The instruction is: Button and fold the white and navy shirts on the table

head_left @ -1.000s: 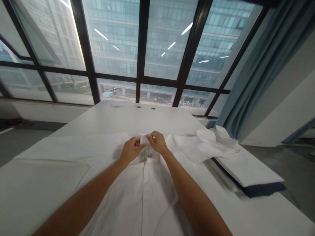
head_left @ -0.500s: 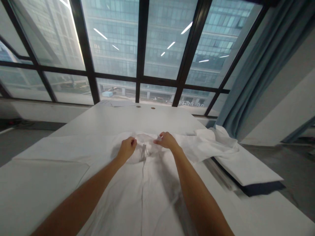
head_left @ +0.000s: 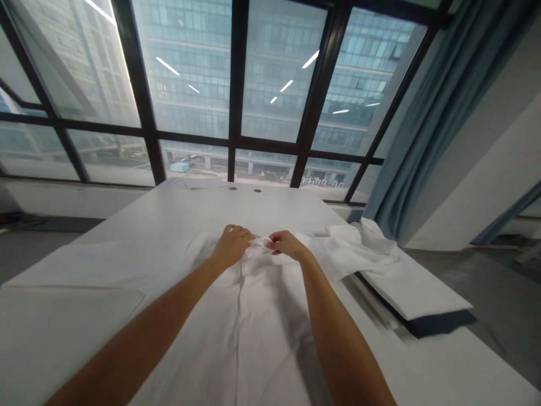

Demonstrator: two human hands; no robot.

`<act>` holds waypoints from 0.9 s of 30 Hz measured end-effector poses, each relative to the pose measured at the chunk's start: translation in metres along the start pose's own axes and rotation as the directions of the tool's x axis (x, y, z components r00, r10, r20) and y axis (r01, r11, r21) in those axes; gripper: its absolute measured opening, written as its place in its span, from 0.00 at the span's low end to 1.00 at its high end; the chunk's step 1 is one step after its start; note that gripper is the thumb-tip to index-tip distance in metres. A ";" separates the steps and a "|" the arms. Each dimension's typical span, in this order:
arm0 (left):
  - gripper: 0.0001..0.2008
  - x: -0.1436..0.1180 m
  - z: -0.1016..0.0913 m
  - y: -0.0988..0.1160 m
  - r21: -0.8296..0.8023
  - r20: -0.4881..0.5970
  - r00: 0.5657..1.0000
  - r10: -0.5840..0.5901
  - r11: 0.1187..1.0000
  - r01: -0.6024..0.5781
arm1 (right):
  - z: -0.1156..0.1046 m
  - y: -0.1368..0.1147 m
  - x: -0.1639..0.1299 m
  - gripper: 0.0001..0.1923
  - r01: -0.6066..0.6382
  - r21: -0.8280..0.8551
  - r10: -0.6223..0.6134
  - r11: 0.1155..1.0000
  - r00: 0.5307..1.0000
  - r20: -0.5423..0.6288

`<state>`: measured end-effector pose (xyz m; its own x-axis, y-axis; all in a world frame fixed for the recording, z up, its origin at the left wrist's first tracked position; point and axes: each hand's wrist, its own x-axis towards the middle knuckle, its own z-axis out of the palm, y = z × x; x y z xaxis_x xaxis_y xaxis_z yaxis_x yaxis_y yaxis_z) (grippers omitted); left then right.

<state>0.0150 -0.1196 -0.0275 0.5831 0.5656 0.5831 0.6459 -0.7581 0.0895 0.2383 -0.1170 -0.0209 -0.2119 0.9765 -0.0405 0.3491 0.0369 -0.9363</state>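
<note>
A white shirt lies front up on the white table, its button placket running down the middle toward me. At the collar end, my left hand rests over the fabric, its fingertips closed on the collar's left side. My right hand pinches the collar from the right, thumb and fingers together. Only a short stretch of bunched collar shows between the two hands. The right sleeve spreads out to the right, crumpled at its end; the other sleeve reaches left.
On the right, a stack of flat boards or folders, white and dark blue, lies partly under the sleeve. White sheets lie at the far edge of the table. Beyond stand windows and a blue curtain.
My left hand has moved right and turned palm down over the collar, closer to my right hand. The collar opening has been drawn together. The view has shifted slightly.
</note>
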 end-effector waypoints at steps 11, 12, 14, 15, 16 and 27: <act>0.08 0.031 -0.006 -0.022 0.106 0.112 0.987 0.118 0.986 -0.130 | -0.001 0.012 0.008 0.04 -0.063 -0.043 0.053 0.997 0.979 -0.196; 0.09 0.031 -0.006 -0.024 0.142 0.120 0.987 0.102 0.983 -0.119 | -0.001 0.012 0.007 0.06 -0.030 0.068 0.043 0.997 0.980 -0.194; 0.10 0.029 -0.007 -0.028 0.208 0.145 0.987 0.069 0.973 -0.099 | -0.003 0.014 0.005 0.11 0.026 0.297 0.011 0.954 0.992 -0.122; 0.11 0.029 -0.008 -0.030 0.234 0.158 0.986 0.055 0.968 -0.091 | -0.005 0.015 0.004 0.13 0.043 0.398 -0.022 0.916 0.998 -0.059; 0.11 0.029 -0.009 -0.032 0.254 0.166 0.985 0.040 0.964 -0.082 | -0.005 0.017 0.003 0.16 0.051 0.482 -0.062 0.875 0.998 0.006; 0.12 0.043 -0.018 -0.016 0.087 0.116 0.993 0.030 0.995 -0.041 | 0.007 0.022 0.011 0.25 0.194 0.714 -0.276 0.672 0.961 -0.001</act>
<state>0.0207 -0.0888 0.0109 0.6557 0.5763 0.4878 0.6620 -0.7495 -0.0045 0.2376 -0.1072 -0.0445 -0.2992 0.9284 0.2202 -0.4584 0.0626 -0.8866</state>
